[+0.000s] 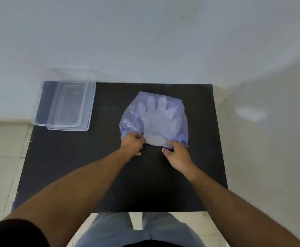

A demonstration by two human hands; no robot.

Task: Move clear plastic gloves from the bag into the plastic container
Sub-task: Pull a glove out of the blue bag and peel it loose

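While both hands pinch bag [129,120] mouth, gloves [157,118] lie just beyond.

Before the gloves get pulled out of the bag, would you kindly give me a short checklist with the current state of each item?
1. Left hand holds the bag mouth: ok.
2. Right hand at the other side of the mouth: ok.
3. Gloves all inside the bag: not ok, their cuffs poke out.
4. Container open, no lid on: ok.
5. Container empty: cannot tell.
6. Right hand's grip on the cuffs: cannot tell.
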